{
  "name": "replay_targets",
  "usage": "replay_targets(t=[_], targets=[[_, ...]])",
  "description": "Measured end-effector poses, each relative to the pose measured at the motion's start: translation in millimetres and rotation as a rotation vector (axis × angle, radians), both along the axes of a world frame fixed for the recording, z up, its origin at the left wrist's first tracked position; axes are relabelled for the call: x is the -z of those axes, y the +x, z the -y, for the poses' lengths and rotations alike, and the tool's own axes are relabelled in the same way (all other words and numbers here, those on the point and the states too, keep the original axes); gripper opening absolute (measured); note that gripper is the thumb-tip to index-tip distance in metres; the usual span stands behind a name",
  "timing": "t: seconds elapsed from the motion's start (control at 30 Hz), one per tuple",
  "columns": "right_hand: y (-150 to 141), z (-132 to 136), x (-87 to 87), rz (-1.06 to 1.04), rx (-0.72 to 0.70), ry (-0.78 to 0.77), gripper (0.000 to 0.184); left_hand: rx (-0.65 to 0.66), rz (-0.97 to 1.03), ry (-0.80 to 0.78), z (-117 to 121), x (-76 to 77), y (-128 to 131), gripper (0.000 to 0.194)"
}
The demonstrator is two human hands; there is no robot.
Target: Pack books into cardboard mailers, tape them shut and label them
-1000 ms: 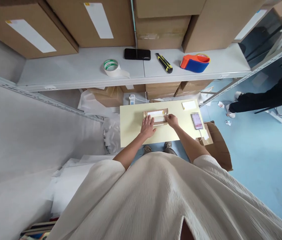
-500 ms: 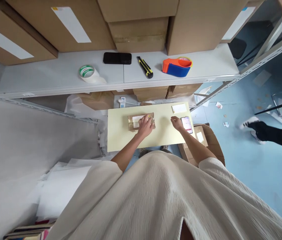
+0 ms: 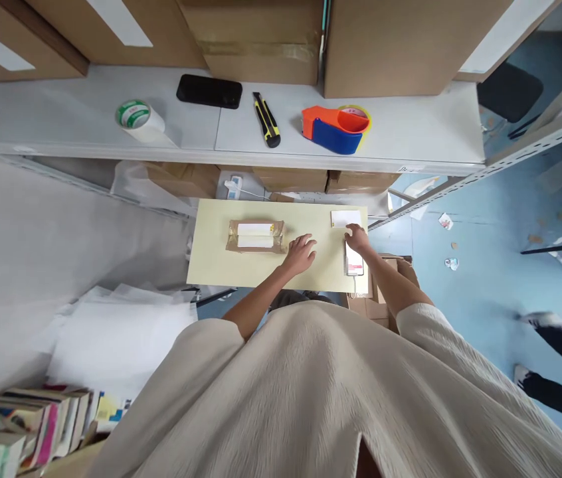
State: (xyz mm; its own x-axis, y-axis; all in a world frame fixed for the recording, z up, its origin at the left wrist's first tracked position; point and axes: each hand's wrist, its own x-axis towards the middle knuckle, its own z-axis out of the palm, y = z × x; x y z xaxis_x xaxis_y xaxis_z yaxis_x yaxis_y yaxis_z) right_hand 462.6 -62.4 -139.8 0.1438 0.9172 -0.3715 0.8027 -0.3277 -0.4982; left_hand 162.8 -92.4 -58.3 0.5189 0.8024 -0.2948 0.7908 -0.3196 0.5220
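Your left hand [image 3: 301, 253] is empty, its fingers loosely spread over the table [image 3: 266, 271]. Just to its left lies the taped parcel [image 3: 255, 236], labels facing up. Your right hand [image 3: 357, 238] covers the far end of a phone [image 3: 354, 261]; you can't tell whether its fingers grip anything. Just beyond that hand sits a white label stack [image 3: 345, 218]. Farther out, ahead of both hands, a shelf [image 3: 410, 129] holds a cutter [image 3: 266, 121] and an orange-and-blue tape dispenser [image 3: 335, 131].

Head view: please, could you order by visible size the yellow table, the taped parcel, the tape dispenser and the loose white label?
1. Yellow table
2. Taped parcel and tape dispenser: look too alike to rank
3. Loose white label
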Motion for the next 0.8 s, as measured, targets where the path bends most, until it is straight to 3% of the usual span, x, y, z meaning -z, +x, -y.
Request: replay_targets(t=[0.33,0.8], targets=[[-5.2,-34.5,26.8,0.109,-0.296,0.010,0.069,-0.045,-0.023,-0.087,11.2,12.0,6.2,0.048],[-6.5,-28.0,28.8,0.219,-0.311,0.047,0.051,0.006,-0.035,-0.155,15.2,24.2,3.8,0.048]])
